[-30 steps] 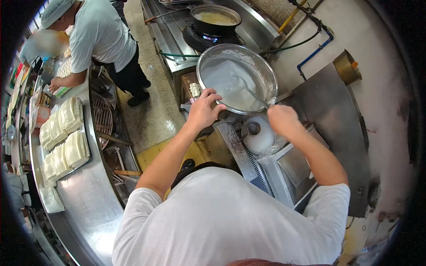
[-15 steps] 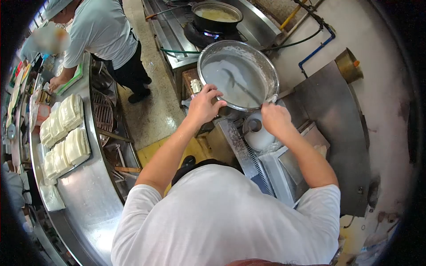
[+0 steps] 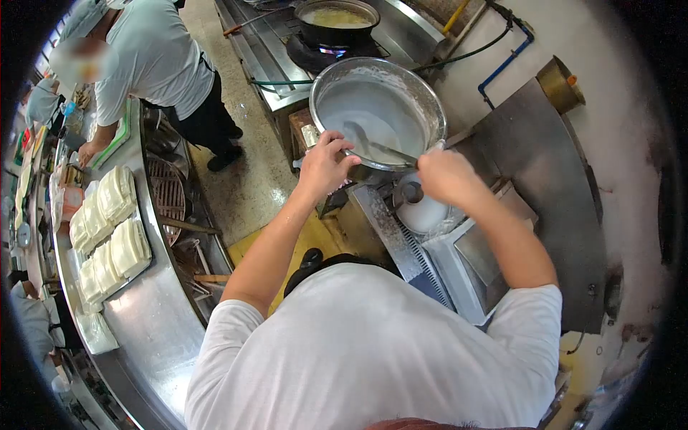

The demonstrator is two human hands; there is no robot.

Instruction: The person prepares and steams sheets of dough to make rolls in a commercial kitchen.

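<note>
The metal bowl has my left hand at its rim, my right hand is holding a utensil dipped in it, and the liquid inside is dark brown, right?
Not quite: the liquid is whitish, not dark brown, as the head view shows. Your left hand is at the rim of the metal bowl, and your right hand holds the utensil dipped in it.

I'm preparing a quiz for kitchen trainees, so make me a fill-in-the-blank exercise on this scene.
1. The left hand touches the upper edge, or ____, of the metal bowl.
2. The right hand holds a utensil that dips into ____ liquid.
3. The wall pipe nearest the brass-coloured pot is ____.

Missing words: rim; white; blue.
</note>
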